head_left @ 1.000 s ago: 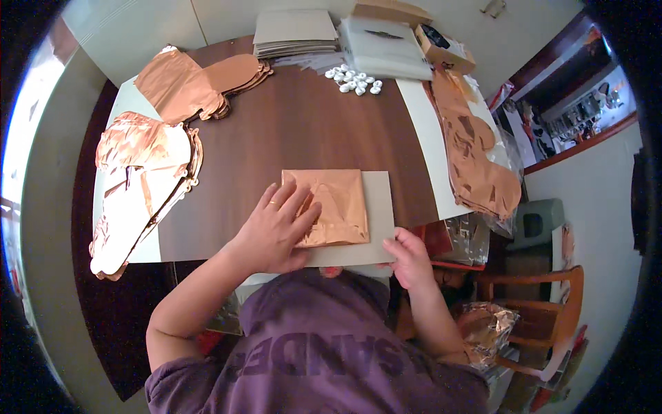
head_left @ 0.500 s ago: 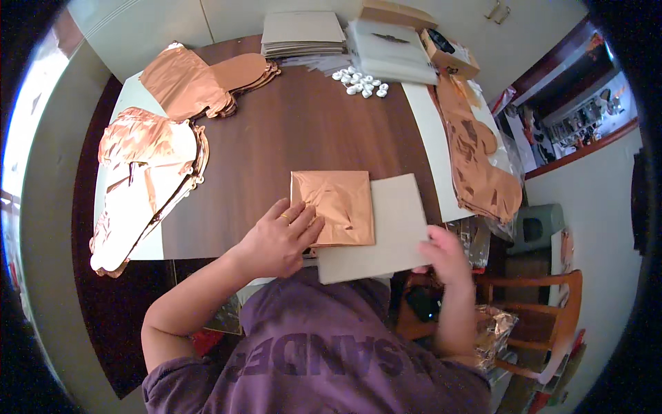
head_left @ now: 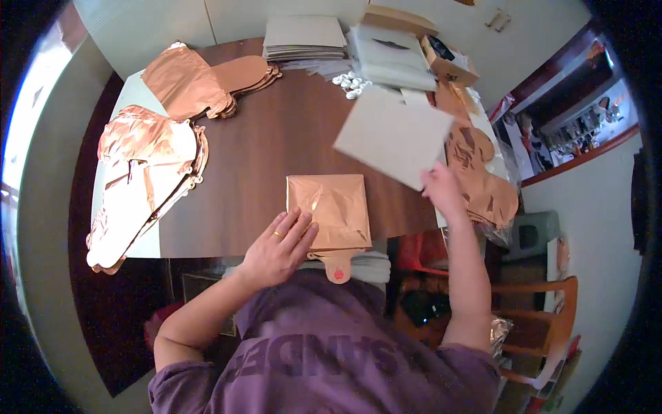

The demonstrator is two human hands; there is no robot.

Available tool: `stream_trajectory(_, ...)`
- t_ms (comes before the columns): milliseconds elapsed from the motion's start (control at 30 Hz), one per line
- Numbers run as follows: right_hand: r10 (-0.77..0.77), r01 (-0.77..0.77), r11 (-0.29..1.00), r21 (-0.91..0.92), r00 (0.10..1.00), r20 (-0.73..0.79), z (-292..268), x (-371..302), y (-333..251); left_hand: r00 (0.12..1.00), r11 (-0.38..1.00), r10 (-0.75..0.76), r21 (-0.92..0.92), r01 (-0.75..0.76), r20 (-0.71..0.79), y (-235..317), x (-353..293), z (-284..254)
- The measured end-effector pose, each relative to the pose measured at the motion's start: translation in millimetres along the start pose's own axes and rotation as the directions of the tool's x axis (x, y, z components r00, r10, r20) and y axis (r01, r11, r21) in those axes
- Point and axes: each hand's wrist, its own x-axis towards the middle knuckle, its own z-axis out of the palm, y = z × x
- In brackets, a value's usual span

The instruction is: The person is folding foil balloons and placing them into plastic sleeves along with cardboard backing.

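At the table's near edge lies a copper foil balloon (head_left: pixel 338 203) folded into a square. Its rounded tail with a small red mark hangs toward me over the edge. My left hand (head_left: pixel 279 245) rests on the square's lower left part, fingers stretched out and lying flat. In my right hand (head_left: pixel 443 188) a grey cardboard sheet (head_left: pixel 396 134) is pinched at its near right corner. The sheet is tilted and raised over the right side of the table, covering part of the things behind it.
Flat copper foil balloons (head_left: pixel 148 155) are stacked at the left, with more foil pieces (head_left: pixel 183 83) behind them. At the back are a cardboard stack (head_left: pixel 303 31), white curled ribbons (head_left: pixel 353 84) and clear plastic bags (head_left: pixel 389 58). Foil balloons (head_left: pixel 486 183) lie at right, near a wooden chair (head_left: pixel 562 310).
My right hand has lifted the cardboard sheet off the table beside the foil square and swung it up and away. The foil tail now shows. My left hand stays on the foil.
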Motion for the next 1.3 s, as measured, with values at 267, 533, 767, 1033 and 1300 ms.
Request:
stream_trajectory(267, 0.09, 0.177, 0.918, -0.355, 0.779, 0.621, 40, -32, -91, 0.991, 0.996, -0.091, 0.003, 0.092, -0.095, -5, -1, -3)
stream_trajectory(533, -0.002, 0.416, 0.741, -0.527, 0.786, 0.618, 42, -28, -99, 0.992, 0.961, -0.123, -0.249, 0.12, 0.003, -24, 10, -20)
stream_trajectory(767, -0.8, 0.787, 0.521, -0.33, 0.585, 0.134, 77, -15, -106, 0.975, 0.925, -0.224, -0.315, 0.211, -0.006, -28, -11, -34)
stream_trajectory(1033, -0.744, 0.864, 0.431, -0.26, 0.503, 0.439, 138, 13, -91, 0.904, 0.86, -0.42, -0.352, 0.369, -0.078, -23, -14, -23)
stream_trajectory(1300, -0.737, 0.814, 0.5, -0.295, 0.579, 0.348, 128, -7, -78, 0.993, 0.974, -0.095, -0.214, 0.078, -0.073, -46, 1, -26)
